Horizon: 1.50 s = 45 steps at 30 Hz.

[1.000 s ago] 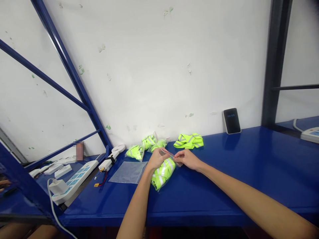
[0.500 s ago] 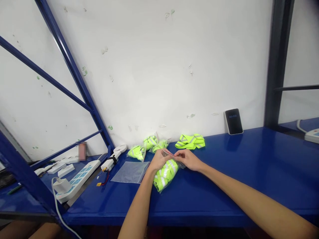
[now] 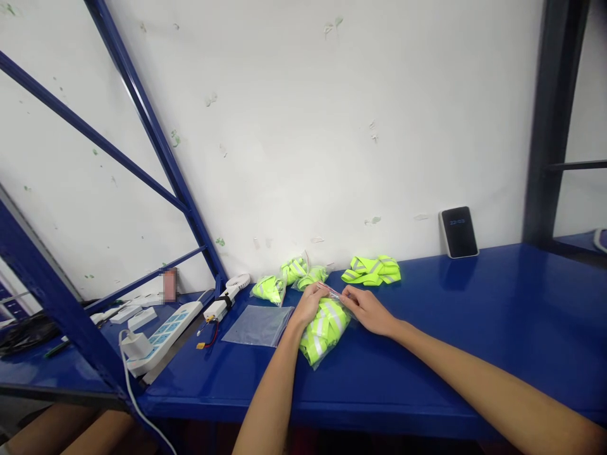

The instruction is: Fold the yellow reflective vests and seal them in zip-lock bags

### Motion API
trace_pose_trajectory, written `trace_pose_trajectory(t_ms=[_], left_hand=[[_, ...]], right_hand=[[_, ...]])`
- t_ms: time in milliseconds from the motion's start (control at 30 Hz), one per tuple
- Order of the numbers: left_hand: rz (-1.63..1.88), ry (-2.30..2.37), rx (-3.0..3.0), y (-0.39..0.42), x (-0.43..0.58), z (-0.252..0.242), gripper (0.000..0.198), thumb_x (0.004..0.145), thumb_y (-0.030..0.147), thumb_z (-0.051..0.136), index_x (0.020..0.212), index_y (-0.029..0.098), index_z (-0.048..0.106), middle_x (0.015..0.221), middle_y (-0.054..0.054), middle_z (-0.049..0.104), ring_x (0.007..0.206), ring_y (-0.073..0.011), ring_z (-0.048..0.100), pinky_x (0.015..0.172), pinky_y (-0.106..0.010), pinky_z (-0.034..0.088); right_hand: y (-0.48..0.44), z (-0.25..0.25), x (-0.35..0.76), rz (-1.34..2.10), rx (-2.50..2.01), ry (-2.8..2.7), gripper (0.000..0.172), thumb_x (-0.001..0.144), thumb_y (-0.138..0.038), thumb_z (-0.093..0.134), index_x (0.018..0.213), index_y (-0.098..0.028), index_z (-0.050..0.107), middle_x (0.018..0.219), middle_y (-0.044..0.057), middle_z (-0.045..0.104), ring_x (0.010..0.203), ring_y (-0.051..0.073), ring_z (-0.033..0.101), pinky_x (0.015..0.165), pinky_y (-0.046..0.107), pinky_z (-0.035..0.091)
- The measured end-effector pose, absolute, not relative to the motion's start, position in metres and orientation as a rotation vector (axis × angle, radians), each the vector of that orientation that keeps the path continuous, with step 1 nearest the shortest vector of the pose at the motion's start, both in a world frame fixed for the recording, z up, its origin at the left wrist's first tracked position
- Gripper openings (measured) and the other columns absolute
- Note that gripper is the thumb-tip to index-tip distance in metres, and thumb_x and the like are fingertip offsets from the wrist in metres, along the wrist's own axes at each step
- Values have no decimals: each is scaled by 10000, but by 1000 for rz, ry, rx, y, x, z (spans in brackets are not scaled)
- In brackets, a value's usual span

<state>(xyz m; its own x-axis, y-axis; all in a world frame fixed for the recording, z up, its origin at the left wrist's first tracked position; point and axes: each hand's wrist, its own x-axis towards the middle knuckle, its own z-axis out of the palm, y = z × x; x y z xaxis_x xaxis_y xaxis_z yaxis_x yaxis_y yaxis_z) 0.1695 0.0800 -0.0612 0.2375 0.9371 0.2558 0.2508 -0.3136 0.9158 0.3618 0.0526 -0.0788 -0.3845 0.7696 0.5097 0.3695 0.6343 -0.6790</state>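
A clear zip bag point(image 3: 325, 332) with a folded yellow-green reflective strap inside lies on the blue table point(image 3: 427, 373). My left hand point(image 3: 309, 304) pinches the bag's top edge at its left end. At the right end of the same red-lined edge, my right hand point(image 3: 367, 308) has its fingers closed on the bag. Left of my left forearm lies a flat clear bag point(image 3: 258, 325) with nothing visible in it. Behind my hands are several bagged straps point(image 3: 269, 289) and one loose yellow-green strap point(image 3: 372, 270).
A white device with a dark screen point(image 3: 459, 232) leans on the wall. To the left are a small white fan point(image 3: 238, 281), a battery pack with wires point(image 3: 219, 308), a power strip point(image 3: 165, 338) and a blue rack post point(image 3: 171, 161). Another person's limbs point(image 3: 71, 430) show at the lower left.
The whole view has shifted, so things appear farther right. My right hand has drawn slightly away from my left along the bag's top edge, and more of that edge shows between them.
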Motion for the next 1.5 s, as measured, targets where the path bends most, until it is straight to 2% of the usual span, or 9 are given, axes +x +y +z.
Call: trace_pose_trajectory(t_ms=[167,400,633,900,1133,1233,1333,1400,1500], left_hand=[[1113,1051,1750,79,171,-60,208,774,337,570,741,137,616,705,-9,574,664,-131,503,683,-254,386],[1127,1000,1829,77,175,-59,201,787,328,590,734,136,621,668,2,565,634,-118,494,641,-237,374],[1179,1012,1792,75,177,-59,264,823,362,549,730,132,641,722,-22,613,709,-143,550,724,-258,411],[1213,1052,1814,79,176,-63,249,828,345,523,741,137,629,706,-16,610,703,-149,554,751,-275,421],[1216,1068,1849,75,179,-63,243,837,334,510,727,140,607,715,-24,612,712,-158,565,743,-285,433],[1341,1127,1889,69,180,-59,200,847,317,505,870,150,613,825,-41,629,771,-167,585,762,-294,447],[1782,1288,1935,56,182,-46,329,858,273,506,1176,188,513,1043,-74,602,980,-189,572,867,-321,437],[1977,1366,1990,41,182,-36,358,886,259,462,1239,197,460,1071,-83,583,1040,-195,550,929,-348,413],[1719,1506,2274,9,181,-32,356,879,315,481,1219,213,503,1064,-87,592,1023,-228,545,940,-389,396]], right_hand=[[54,-78,358,468,-1045,-1976,417,939,-504,400,674,-195,490,560,-31,499,527,121,444,527,261,266],[54,-76,359,317,-1140,-2051,424,958,-470,370,643,-202,462,568,-5,540,529,138,480,526,269,239],[54,-78,356,233,-1056,-2147,360,1003,-378,304,745,-206,487,654,30,619,600,175,591,561,273,275],[55,-84,353,-6,-1245,-2214,347,1015,-369,294,827,-198,531,699,65,673,636,215,639,541,284,245],[52,-83,351,66,-1233,-2200,357,1022,-355,273,821,-204,526,679,49,667,600,192,622,537,281,251],[53,-83,351,77,-1251,-2193,356,1020,-346,277,805,-206,523,670,47,663,599,189,619,545,281,256],[56,-84,350,45,-1298,-2199,362,1018,-334,271,801,-203,529,671,57,663,621,199,626,556,285,257],[57,-86,349,40,-1323,-2195,365,1015,-334,268,801,-201,532,675,61,662,633,203,626,561,286,259],[58,-86,350,132,-1304,-2160,379,1006,-369,272,784,-203,531,684,50,656,642,199,611,570,281,279]])
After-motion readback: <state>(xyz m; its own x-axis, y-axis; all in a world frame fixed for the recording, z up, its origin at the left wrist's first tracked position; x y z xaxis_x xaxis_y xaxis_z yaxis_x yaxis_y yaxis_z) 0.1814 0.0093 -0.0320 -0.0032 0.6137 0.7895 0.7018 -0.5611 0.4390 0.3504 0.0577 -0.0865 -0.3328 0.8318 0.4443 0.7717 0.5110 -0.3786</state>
